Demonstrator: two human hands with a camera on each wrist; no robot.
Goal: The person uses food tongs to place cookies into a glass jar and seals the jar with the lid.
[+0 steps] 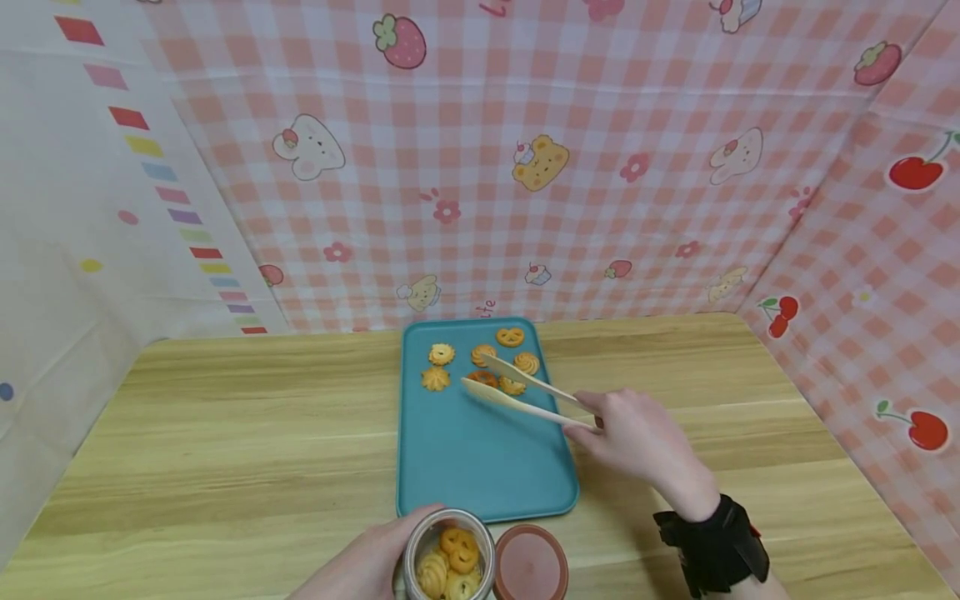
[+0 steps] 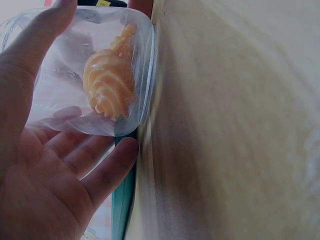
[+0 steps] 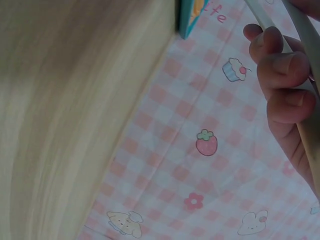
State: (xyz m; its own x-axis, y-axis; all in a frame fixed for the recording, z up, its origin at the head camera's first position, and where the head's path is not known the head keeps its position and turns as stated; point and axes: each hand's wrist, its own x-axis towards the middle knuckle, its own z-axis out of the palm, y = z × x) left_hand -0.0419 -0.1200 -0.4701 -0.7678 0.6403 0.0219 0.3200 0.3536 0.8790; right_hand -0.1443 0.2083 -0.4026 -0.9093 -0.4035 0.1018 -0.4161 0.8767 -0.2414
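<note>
My right hand (image 1: pixel 637 437) grips a pair of light wooden tongs (image 1: pixel 536 407), their arms spread apart. The tong tips hover over cookies on a teal tray (image 1: pixel 480 467), one near a swirl cookie (image 1: pixel 482 356), the other beside a darker pretzel cookie (image 1: pixel 482 380). In the right wrist view, curled fingers (image 3: pixel 285 70) wrap the tongs. At the lower edge my left hand (image 1: pixel 375 557) holds a clear glass jar (image 2: pixel 65 50), thumb on one side and fingers on the other. Inside the jar lie several cookies, among them a pretzel cookie (image 1: pixel 459 550) and a swirl cookie (image 2: pixel 109 82).
A round reddish-brown lid (image 1: pixel 531 562) lies right of the jar, by the tray's near edge. More cookies sit on the tray's far half, including a pretzel cookie (image 1: pixel 510 337) and a flower-shaped one (image 1: pixel 435 379). Patterned cloth (image 1: pixel 480 167) hangs behind the wooden table (image 1: pixel 262 450).
</note>
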